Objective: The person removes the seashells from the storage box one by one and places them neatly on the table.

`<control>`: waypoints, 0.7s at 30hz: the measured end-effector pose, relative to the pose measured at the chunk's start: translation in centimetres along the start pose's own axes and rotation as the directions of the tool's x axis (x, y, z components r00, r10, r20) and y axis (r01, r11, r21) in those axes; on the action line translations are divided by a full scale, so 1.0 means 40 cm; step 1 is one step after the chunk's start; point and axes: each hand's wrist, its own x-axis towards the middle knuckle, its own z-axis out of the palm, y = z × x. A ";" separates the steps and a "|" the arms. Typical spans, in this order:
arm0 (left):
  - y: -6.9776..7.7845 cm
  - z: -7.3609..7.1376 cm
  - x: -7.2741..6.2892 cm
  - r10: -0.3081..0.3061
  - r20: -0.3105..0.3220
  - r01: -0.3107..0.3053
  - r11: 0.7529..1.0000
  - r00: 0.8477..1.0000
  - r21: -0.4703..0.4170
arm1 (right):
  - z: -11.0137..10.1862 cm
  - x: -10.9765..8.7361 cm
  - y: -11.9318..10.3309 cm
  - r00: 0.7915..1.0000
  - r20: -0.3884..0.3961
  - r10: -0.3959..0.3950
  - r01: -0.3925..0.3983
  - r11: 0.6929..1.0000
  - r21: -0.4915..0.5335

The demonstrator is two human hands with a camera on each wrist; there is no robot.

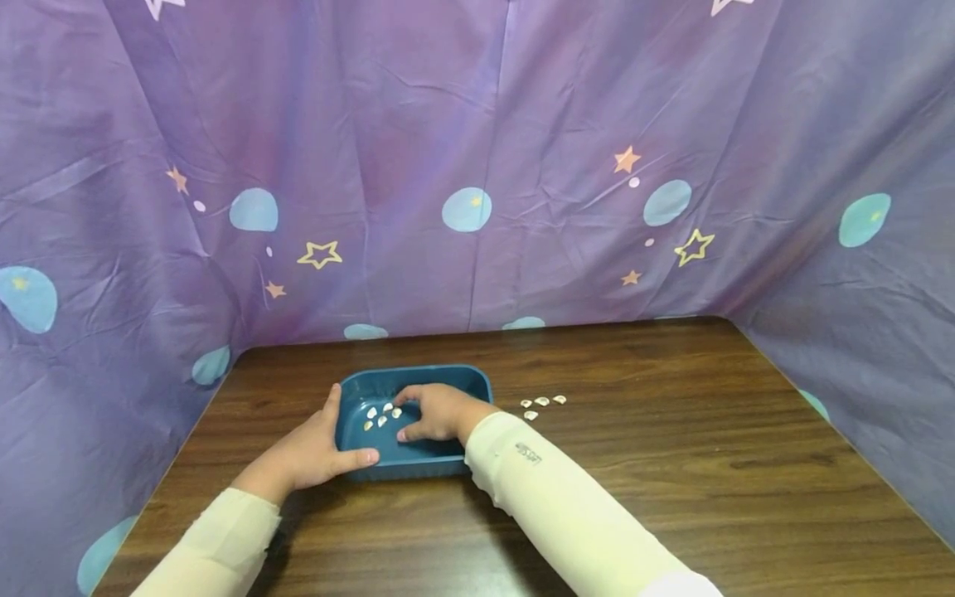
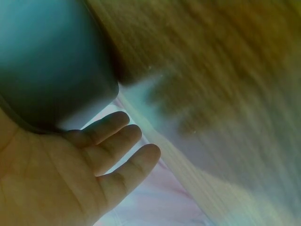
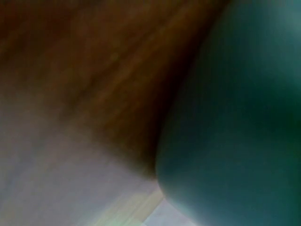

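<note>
Evidently, left hand (image 1: pixel 307 453): spread against the tub (image 1: pixel 406 471), probably to steady it.
Right hand (image 1: pixel 442 412): thumb and forefinger apart beside shells (image 1: pixel 371 413).

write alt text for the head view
A person's right grip reaches into a blue tray with five pale bits in it; the left grip touches its left end. Four more bits lie right of it on the table, before purple cloth.
</note>
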 end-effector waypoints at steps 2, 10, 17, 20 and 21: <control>-0.001 0.000 0.001 0.001 0.002 -0.001 1.000 1.000 0.004 | -0.001 0.001 -0.001 1.000 0.003 0.002 -0.002 1.000 -0.014; 0.004 -0.004 0.000 -0.001 0.003 0.001 1.000 1.000 0.005 | 0.000 0.003 0.000 1.000 0.026 0.009 -0.008 0.999 -0.039; 0.004 -0.004 0.001 0.001 0.001 -0.001 1.000 1.000 0.007 | 0.001 0.005 0.002 1.000 0.002 -0.015 0.015 0.999 -0.044; 0.002 -0.002 0.001 -0.002 0.003 0.002 1.000 1.000 0.000 | 0.001 0.006 0.001 1.000 -0.003 -0.008 0.008 0.999 -0.037; 0.001 -0.002 0.002 -0.001 0.002 0.001 1.000 1.000 -0.001 | 0.002 0.007 0.001 1.000 -0.005 -0.004 0.004 0.999 -0.036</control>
